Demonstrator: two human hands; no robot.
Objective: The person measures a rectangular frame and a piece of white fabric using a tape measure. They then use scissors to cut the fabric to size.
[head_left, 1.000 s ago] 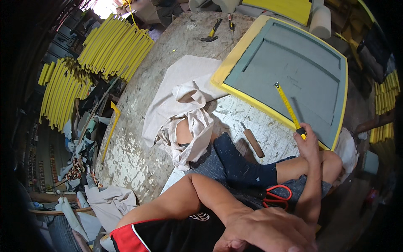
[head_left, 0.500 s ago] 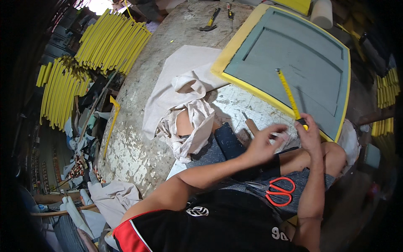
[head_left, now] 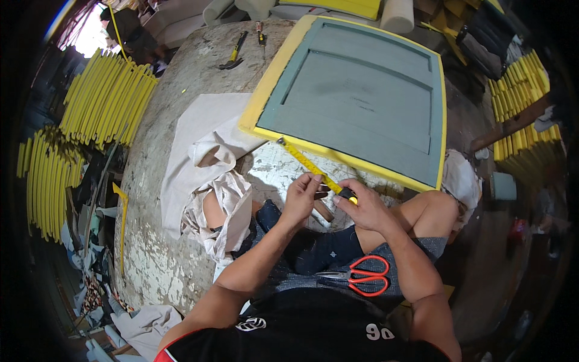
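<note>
Holding yellow tape measure (head_left: 305, 160) two-handed

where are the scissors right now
In the head view, the scissors lie right of centre, low down, on the lap, just above the black shirt.

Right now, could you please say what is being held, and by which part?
A tape measure: the right hand grips its case; the left hand appears to pinch its yellow blade.
</note>
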